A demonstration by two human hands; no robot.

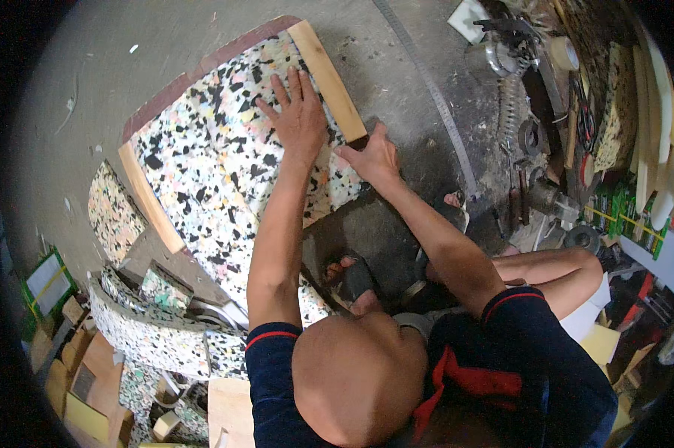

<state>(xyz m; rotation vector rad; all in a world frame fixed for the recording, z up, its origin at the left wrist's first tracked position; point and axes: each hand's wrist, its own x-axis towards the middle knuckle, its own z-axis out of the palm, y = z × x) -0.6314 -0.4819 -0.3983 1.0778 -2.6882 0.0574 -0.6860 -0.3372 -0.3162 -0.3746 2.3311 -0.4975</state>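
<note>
A speckled foam sheet [217,149] in white, black and pastel bits covers a panel in front of me on the floor. Pale wooden strips edge it, one along the right [329,82] and another along the left [151,198]; a maroon border [210,63] shows at the far side. My left hand [299,116] lies flat on the foam, fingers spread, close to the right strip. At that strip's near end, my right hand [374,157] grips the panel's edge, its thumb over the foam. The fingers underneath are partly hidden.
A long metal ruler [438,97] lies on the floor to the right. Beyond it are a tape roll [563,54], a coil spring [509,112] and assorted tools. Foam offcuts [116,213] and a curved foam piece [154,328] sit at the left, near wood scraps [98,373].
</note>
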